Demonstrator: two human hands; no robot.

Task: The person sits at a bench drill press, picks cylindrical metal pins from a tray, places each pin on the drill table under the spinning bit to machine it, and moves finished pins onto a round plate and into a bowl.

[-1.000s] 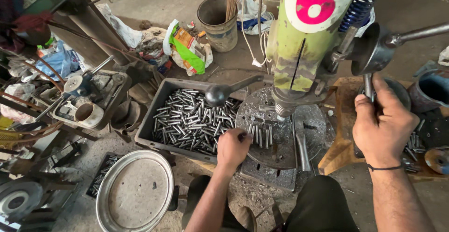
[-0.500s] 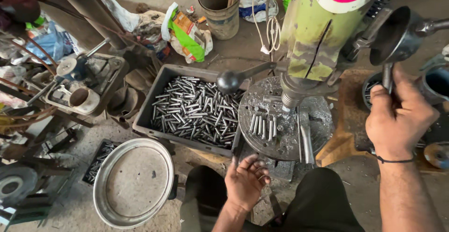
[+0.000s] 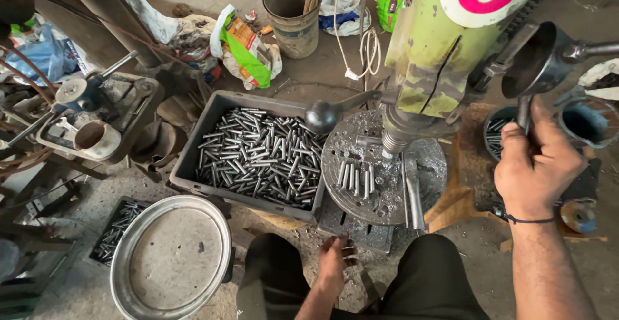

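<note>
Right hand [image 3: 535,168] at three o'clock, fingers wrapped around the drill press handle [image 3: 523,110], left hand [image 3: 335,262] at six o'clock, fingers loosely curled on nothing, below the round table [image 3: 387,197] bearing metal pins [image 3: 356,178]

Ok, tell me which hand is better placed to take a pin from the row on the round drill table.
Left, probably. The left hand hangs open just below the round table, near the row of pins. The right hand is closed around the feed lever, farther from the pins.
</note>
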